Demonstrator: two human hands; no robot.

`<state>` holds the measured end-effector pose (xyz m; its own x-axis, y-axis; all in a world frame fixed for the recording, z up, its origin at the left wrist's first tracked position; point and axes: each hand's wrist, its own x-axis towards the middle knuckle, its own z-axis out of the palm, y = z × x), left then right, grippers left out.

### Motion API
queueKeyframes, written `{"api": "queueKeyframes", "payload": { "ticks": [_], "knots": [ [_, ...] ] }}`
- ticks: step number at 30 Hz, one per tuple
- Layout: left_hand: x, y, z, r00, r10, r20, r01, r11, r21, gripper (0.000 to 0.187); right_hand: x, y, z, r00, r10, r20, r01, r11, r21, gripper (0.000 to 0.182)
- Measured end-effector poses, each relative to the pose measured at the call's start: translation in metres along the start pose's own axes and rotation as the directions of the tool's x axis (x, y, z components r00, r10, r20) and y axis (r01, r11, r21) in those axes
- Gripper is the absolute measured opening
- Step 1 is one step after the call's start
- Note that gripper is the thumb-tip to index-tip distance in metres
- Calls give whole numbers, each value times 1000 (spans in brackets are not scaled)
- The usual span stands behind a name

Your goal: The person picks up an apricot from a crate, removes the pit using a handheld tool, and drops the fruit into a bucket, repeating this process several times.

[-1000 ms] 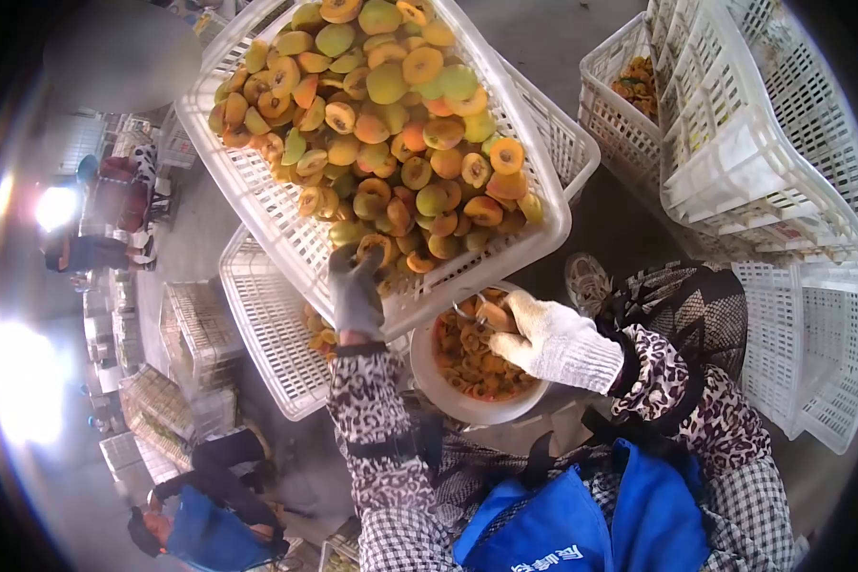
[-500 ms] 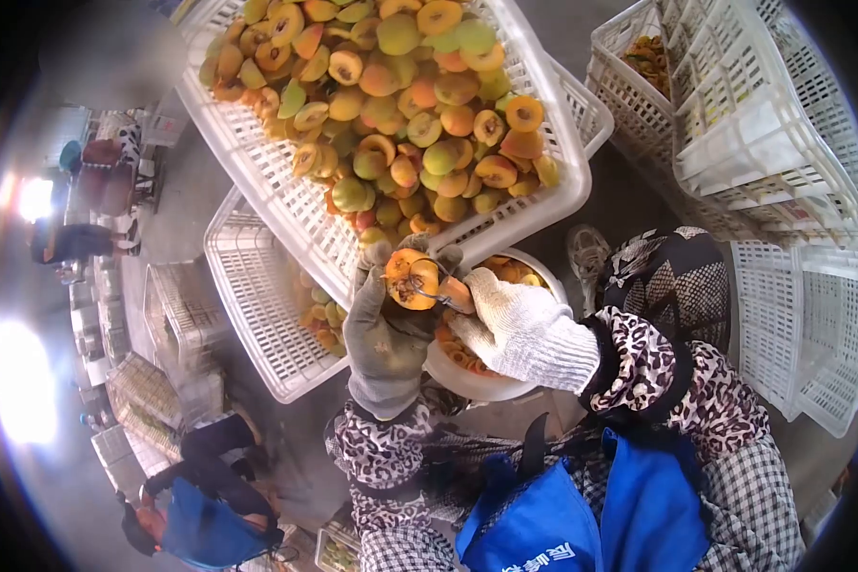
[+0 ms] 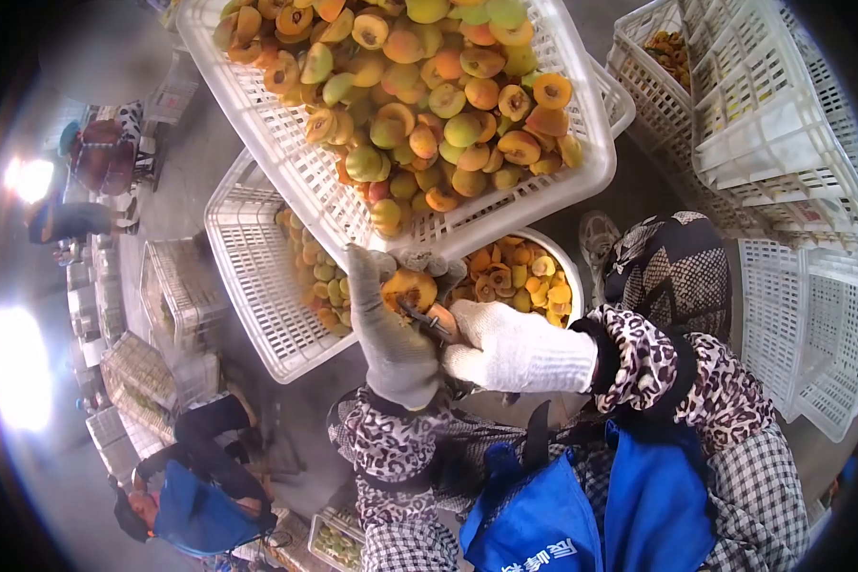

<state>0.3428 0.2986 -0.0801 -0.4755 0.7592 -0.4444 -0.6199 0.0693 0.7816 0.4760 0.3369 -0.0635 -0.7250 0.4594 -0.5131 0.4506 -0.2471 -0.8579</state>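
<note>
My left hand (image 3: 388, 334), in a grey-white glove, is closed round a peach half (image 3: 410, 288), its orange cut face turned up. In a white knit glove, my right hand (image 3: 524, 348) grips a small pitting tool (image 3: 427, 322) by its orange-brown handle. The tool's dark metal end lies against the lower edge of the cut face. Beyond both hands, a white plastic crate (image 3: 596, 176) slants across, heaped with halved peaches (image 3: 429, 124). Partly behind my right hand stands a white bucket (image 3: 574, 276) of orange fruit pieces (image 3: 520, 276).
A lower white crate (image 3: 276, 348) with more fruit sits at the left. Stacked white crates (image 3: 763, 124) and another crate (image 3: 782, 315) stand at the right. A person in blue (image 3: 195, 510) sits at lower left, and other people (image 3: 105, 176) are farther back.
The peach half has tipped and sits lower between my hands, with the tool's metal end now across its lower edge. My right hand has shifted slightly left. The crates appear shifted in view.
</note>
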Motion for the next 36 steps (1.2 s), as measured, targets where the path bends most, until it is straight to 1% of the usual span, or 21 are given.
{"api": "queueKeyframes", "payload": {
  "ticks": [1,3,5,7,8,9,10,14,16,17,19,20,21,22,26,27,28,31,32,34,36],
  "knots": [
    [-2,-1,3,1000,0,0,0,1000,1,47,-2,-8,-5,963,167,211,-208,959,194,33],
    [-4,-2,6,963,182,197,-212,966,145,51,3,11,-1,962,106,250,-179,941,289,36],
    [10,-11,-18,963,113,245,-140,986,95,56,4,14,-4,959,77,273,-171,925,338,35],
    [20,-20,-36,821,356,446,-506,817,278,40,14,39,3,984,10,176,-60,958,280,27],
    [25,-24,-43,710,433,555,-665,671,327,50,30,69,16,930,-345,-127,296,907,-300,26],
    [27,-28,-48,581,472,663,-797,495,346,68,37,85,22,665,-731,-153,326,469,-821,25],
    [28,-30,-49,440,472,764,-895,298,332,88,10,44,7,800,-543,-257,285,720,-633,29],
    [23,-27,-37,476,413,776,-877,283,387,87,5,37,5,864,-414,-286,179,784,-594,30],
    [24,-31,-38,576,370,729,-801,432,414,84,4,38,2,868,-428,-250,227,792,-566,31],
    [28,-32,-41,575,369,730,-802,432,413,84,4,38,2,868,-428,-252,227,793,-566,31],
    [36,-34,-50,436,372,820,-881,363,304,86,4,38,4,917,-323,-234,190,870,-456,33],
    [27,-28,-30,436,370,820,-880,364,304,86,3,38,4,917,-321,-235,188,871,-454,33],
    [12,-24,-7,742,417,525,-616,733,287,40,2,37,3,927,-304,-222,198,895,-401,31],
    [3,-20,8,948,258,186,-277,957,85,35,2,36,3,935,-288,-207,205,916,-345,30],
    [15,-18,-4,938,216,270,-276,939,207,34,0,31,-2,961,-237,-143,201,953,-227,32],
    [16,-19,-5,931,232,282,-290,939,185,33,-3,26,-9,997,-70,8,70,995,73,31],
    [18,-21,-6,923,247,295,-303,939,164,32,-5,20,-14,979,50,200,-117,933,341,31],
    [23,-29,-7,915,292,277,-341,928,149,33,-2,21,-15,935,68,349,-216,888,406,29],
    [20,-29,-6,915,291,279,-341,928,150,33,4,31,-9,947,2,320,-161,866,473,25],
    [11,-25,1,957,229,176,-252,960,120,41,4,33,-13,925,-14,380,-204,825,526,24],
    [3,-15,11,968,177,179,-200,972,121,38,3,30,-18,888,-34,458,-270,770,579,19]
  ]
}}
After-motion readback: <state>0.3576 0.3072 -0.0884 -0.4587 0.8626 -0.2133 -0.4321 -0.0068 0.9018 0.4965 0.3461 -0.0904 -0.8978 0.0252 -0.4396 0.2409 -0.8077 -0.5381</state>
